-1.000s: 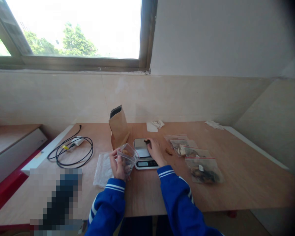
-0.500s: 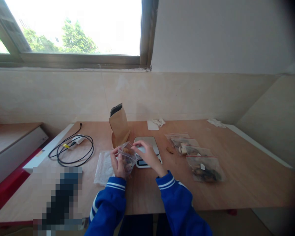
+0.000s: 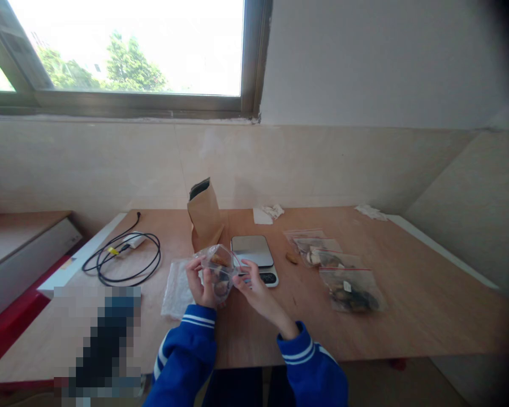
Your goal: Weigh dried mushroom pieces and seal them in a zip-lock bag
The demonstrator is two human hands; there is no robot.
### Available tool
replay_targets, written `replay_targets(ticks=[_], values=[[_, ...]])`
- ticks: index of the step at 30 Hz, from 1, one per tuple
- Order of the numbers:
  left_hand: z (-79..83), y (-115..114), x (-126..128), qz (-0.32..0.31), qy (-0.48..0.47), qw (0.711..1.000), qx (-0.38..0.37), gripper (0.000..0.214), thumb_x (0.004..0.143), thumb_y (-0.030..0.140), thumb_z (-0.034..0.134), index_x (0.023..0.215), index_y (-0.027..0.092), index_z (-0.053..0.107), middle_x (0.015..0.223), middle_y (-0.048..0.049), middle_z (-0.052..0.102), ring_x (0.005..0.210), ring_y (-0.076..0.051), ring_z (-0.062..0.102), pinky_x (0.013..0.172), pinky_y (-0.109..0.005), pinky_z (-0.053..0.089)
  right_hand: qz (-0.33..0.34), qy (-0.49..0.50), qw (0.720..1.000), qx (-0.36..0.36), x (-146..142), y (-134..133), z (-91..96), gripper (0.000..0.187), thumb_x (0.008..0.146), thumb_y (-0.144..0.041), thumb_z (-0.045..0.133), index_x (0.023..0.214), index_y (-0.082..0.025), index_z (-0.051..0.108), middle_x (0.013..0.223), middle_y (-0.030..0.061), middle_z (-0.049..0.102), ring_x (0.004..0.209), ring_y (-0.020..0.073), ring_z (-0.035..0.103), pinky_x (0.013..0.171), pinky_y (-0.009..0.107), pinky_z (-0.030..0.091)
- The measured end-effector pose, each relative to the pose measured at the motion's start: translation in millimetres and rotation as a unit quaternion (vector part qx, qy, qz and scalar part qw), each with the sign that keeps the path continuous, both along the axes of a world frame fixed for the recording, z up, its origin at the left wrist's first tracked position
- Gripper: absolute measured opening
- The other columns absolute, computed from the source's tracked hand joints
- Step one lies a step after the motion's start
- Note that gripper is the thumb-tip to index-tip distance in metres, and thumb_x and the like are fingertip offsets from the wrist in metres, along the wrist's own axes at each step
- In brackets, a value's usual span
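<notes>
Clear plastic zip bag (image 3: 223, 287) with both hands on it, just below the middle of the frame
So the left hand (image 3: 201, 284) is gripping the bag's left side, and the right hand (image 3: 255, 291) has thumb and fingers pinching its right edge, brown chunks showing inside. Silver-topped scale (image 3: 251, 250) sits right behind, kraft paper bag (image 3: 205, 219) standing open to its left, loose brown piece (image 3: 292, 258) to its right, more filled bags (image 3: 353, 295) right of centre.

I counted one scale (image 3: 251, 250), one paper bag (image 3: 206, 219), one black cable (image 3: 160, 257) and at least five clear bags (image 3: 358, 298).
</notes>
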State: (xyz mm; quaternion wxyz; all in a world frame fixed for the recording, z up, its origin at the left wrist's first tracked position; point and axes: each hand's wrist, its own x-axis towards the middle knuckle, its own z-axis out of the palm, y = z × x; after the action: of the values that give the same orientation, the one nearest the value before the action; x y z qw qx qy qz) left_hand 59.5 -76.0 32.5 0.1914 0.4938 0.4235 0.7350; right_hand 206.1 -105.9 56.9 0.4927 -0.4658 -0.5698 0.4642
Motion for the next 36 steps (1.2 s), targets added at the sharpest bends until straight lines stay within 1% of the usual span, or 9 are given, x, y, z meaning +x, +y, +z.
replay_targets(ticks=[3, 7, 10, 13, 16, 19, 23, 28, 36], values=[[1.8, 0, -1, 0.035, 0.052, 0.998, 0.03, 0.035, 0.084, 0.044, 0.052, 0.107, 0.017, 0.054, 0.098, -0.0088, 0.056, 0.083, -0.018, 0.056, 0.069, -0.032, 0.047, 0.045, 0.044, 0.998, 0.008, -6, -4, 5.7, 0.07, 0.074, -0.043, 0.07, 0.129, -0.022, 0.033, 0.119, 0.0118, 0.059, 0.092, 0.0204, 0.063, 0.081, 0.036, 0.051], [4.7, -1, -3, 0.049, 0.146, 0.986, 0.064, 0.033, 0.08, 0.037, 0.059, 0.106, 0.016, 0.054, 0.097, -0.008, 0.054, 0.081, -0.017, 0.053, 0.069, -0.031, 0.047, 0.013, 0.112, 0.993, 0.047, -6, -1, 15.7, 0.056, 0.08, -0.037, 0.065, 0.128, -0.023, 0.038, 0.112, 0.0087, 0.066, 0.104, 0.0211, 0.062, 0.092, 0.038, 0.047], [6.7, -2, -4, 0.02, 0.194, 0.977, 0.083, 0.033, 0.079, 0.033, 0.061, 0.107, 0.016, 0.054, 0.095, -0.007, 0.054, 0.077, -0.016, 0.052, 0.067, -0.031, 0.047, -0.011, 0.161, 0.986, 0.041, 1, 1, 18.0, 0.045, 0.082, -0.04, 0.063, 0.121, -0.023, 0.048, 0.108, 0.0079, 0.069, 0.103, 0.0224, 0.064, 0.09, 0.038, 0.05], [8.8, -2, -4, 0.03, 0.2, 0.975, 0.087, 0.03, 0.08, 0.032, 0.059, 0.105, 0.017, 0.056, 0.096, -0.0078, 0.055, 0.083, -0.019, 0.053, 0.068, -0.032, 0.046, -0.051, 0.192, 0.98, 0.025, 12, 2, 13.9, 0.038, 0.081, -0.044, 0.063, 0.109, -0.02, 0.059, 0.098, 0.0078, 0.072, 0.091, 0.0236, 0.068, 0.081, 0.037, 0.054], [10.6, -1, -3, 0.069, 0.15, 0.985, 0.046, 0.032, 0.079, 0.035, 0.06, 0.107, 0.017, 0.056, 0.101, -0.0083, 0.056, 0.086, -0.019, 0.054, 0.071, -0.033, 0.046, -0.095, 0.197, 0.976, 0.019, 24, 5, 6.0, 0.036, 0.079, -0.048, 0.064, 0.098, -0.018, 0.066, 0.09, 0.0084, 0.074, 0.087, 0.0244, 0.07, 0.079, 0.037, 0.054], [10.5, 1, 0, -0.007, 0.109, 0.993, -0.042, 0.033, 0.081, 0.038, 0.059, 0.108, 0.019, 0.057, 0.102, -0.0076, 0.061, 0.086, -0.018, 0.058, 0.075, -0.032, 0.046, -0.11, 0.175, 0.978, 0.022, 36, 9, -2.7, 0.038, 0.079, -0.053, 0.062, 0.092, -0.018, 0.07, 0.086, 0.0082, 0.075, 0.085, 0.0245, 0.07, 0.081, 0.038, 0.053], [7.3, 1, 3, -0.155, 0.129, 0.97, -0.139, 0.025, 0.084, 0.041, 0.055, 0.087, 0.017, 0.063, 0.08, -0.0034, 0.066, 0.073, -0.016, 0.061, 0.068, -0.028, 0.047, -0.125, 0.14, 0.982, 0.027, 46, 12, -13.0, 0.05, 0.082, -0.059, 0.053, 0.106, -0.017, 0.068, 0.089, 0.0092, 0.075, 0.086, 0.0261, 0.069, 0.084, 0.043, 0.052], [5.3, 0, 4, -0.197, 0.104, 0.961, -0.165, 0.027, 0.082, 0.043, 0.057, 0.081, 0.017, 0.062, 0.074, -0.0028, 0.068, 0.072, -0.017, 0.063, 0.067, -0.027, 0.047, -0.195, 0.048, 0.978, 0.053, 53, 11, -24.2, 0.055, 0.087, -0.06, 0.044, 0.105, -0.014, 0.068, 0.084, 0.0095, 0.074, 0.08, 0.0243, 0.068, 0.076, 0.037, 0.053], [7.5, 2, 2, -0.224, 0.133, 0.949, -0.176, 0.03, 0.084, 0.046, 0.052, 0.08, 0.018, 0.06, 0.074, -0.0021, 0.068, 0.072, -0.017, 0.063, 0.069, -0.028, 0.048, -0.296, -0.004, 0.953, 0.073, 60, 14, -41.7, 0.043, 0.083, -0.055, 0.053, 0.092, -0.015, 0.067, 0.081, 0.0079, 0.07, 0.075, 0.0203, 0.065, 0.069, 0.031, 0.051]])
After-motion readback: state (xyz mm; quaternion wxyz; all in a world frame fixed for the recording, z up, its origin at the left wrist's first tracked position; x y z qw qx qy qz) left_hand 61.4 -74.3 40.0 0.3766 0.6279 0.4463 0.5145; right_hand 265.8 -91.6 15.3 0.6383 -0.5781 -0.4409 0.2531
